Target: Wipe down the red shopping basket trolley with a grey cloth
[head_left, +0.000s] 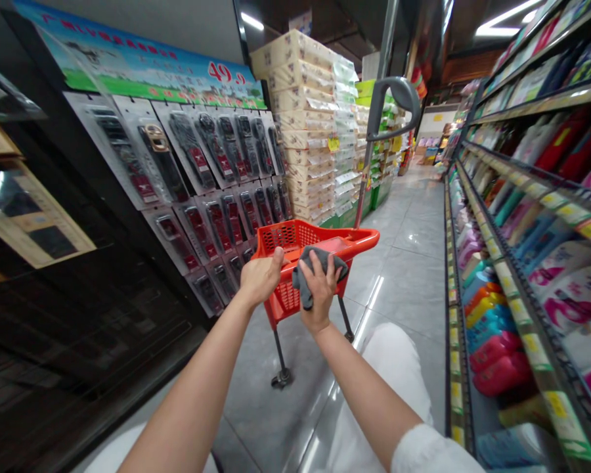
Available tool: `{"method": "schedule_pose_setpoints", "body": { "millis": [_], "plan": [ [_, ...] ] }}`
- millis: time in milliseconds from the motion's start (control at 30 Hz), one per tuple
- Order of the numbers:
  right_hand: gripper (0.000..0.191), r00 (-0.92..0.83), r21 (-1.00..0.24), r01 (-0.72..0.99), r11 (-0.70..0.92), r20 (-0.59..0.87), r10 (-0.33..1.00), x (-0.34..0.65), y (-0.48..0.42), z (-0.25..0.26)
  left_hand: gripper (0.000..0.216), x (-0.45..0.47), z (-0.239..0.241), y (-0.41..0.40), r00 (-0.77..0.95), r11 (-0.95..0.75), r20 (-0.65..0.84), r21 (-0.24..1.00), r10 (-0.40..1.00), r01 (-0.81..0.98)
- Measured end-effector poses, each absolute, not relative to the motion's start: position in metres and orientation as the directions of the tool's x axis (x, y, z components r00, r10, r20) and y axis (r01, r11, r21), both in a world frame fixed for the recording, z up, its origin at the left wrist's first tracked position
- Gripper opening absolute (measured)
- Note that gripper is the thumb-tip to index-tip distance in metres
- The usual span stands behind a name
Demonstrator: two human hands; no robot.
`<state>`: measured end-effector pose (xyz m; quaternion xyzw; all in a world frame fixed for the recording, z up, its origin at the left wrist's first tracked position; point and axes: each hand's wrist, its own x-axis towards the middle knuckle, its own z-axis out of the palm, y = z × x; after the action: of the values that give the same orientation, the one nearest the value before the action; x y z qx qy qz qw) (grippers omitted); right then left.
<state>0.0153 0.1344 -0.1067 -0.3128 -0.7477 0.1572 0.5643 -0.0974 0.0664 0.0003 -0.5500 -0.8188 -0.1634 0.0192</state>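
Observation:
A red plastic shopping basket [288,299] on thin dark legs with casters stands on the floor in front of me. My left hand [263,279] grips its near left rim, thumb up and fingers wrapped over the edge. With my right hand [319,289] I hold a dark grey cloth [304,289] against the near rim, fingers spread over it. Behind the basket rises a metal pole with a grey loop handle [374,108]. Part of the basket's inside is hidden by my hands and the cloth.
Left of the basket hangs a display of belts in clear packs [192,148]. Stacked cartons [303,125] stand behind it. Along the right run shelves with bottles and packets [492,328]. A grey tiled aisle [404,217] stretches ahead between them.

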Motion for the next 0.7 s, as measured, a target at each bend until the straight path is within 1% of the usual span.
{"method": "schedule_pose_setpoints", "body": {
  "millis": [33,100,133,200,267,300,367,433,500,567,600,667,700],
  "plan": [
    [0.044,-0.221,-0.546,0.298,0.783,0.758,0.614,0.018,0.134,-0.108,0.085,-0.098,0.0,0.065,-0.392,0.339,0.21,0.249,0.896,0.907],
    [0.043,-0.235,-0.51,0.3,0.806,0.779,0.581,0.029,0.146,-0.107,0.087,-0.099,-0.001,0.063,-0.385,0.329,0.21,0.26,0.898,0.908],
    [0.043,-0.198,-0.521,0.296,0.8,0.786,0.585,0.036,0.157,-0.105,0.088,-0.1,-0.001,0.063,-0.384,0.323,0.211,0.272,0.899,0.906],
    [0.045,-0.069,-0.589,0.27,0.761,0.777,0.626,0.048,0.18,-0.098,0.089,-0.101,0.0,0.063,-0.386,0.309,0.211,0.321,0.898,0.895],
    [0.046,0.04,-0.654,0.233,0.72,0.746,0.664,0.053,0.194,-0.091,0.09,-0.101,0.002,0.065,-0.402,0.302,0.193,0.401,0.895,0.865],
    [0.046,0.061,-0.667,0.228,0.71,0.737,0.673,0.053,0.195,-0.088,0.091,-0.1,0.003,0.067,-0.413,0.304,0.177,0.44,0.893,0.845],
    [0.045,0.02,-0.642,0.255,0.723,0.752,0.659,0.05,0.187,-0.086,0.093,-0.095,0.005,0.071,-0.435,0.321,0.139,0.488,0.89,0.812],
    [0.044,-0.094,-0.567,0.29,0.771,0.785,0.612,0.046,0.171,-0.088,0.092,-0.088,0.008,0.072,-0.443,0.34,0.112,0.486,0.889,0.805],
    [0.042,-0.172,-0.498,0.294,0.816,0.812,0.558,0.048,0.161,-0.09,0.09,-0.08,0.01,0.071,-0.424,0.333,0.1,0.468,0.9,0.818],
    [0.037,-0.169,-0.472,0.276,0.837,0.834,0.526,0.054,0.165,-0.09,0.086,-0.076,0.01,0.067,-0.344,0.26,0.101,0.47,0.934,0.844],
    [0.034,-0.148,-0.474,0.264,0.84,0.84,0.521,0.059,0.172,-0.089,0.083,-0.077,0.009,0.064,-0.29,0.201,0.111,0.493,0.95,0.847],
    [0.03,-0.103,-0.491,0.234,0.839,0.846,0.523,0.069,0.191,-0.087,0.075,-0.085,0.002,0.06,-0.2,0.074,0.159,0.577,0.967,0.813],
    [0.029,-0.083,-0.502,0.216,0.837,0.845,0.528,0.073,0.2,-0.086,0.073,-0.093,-0.004,0.058,-0.194,0.028,0.193,0.636,0.962,0.771]
  ]
}}
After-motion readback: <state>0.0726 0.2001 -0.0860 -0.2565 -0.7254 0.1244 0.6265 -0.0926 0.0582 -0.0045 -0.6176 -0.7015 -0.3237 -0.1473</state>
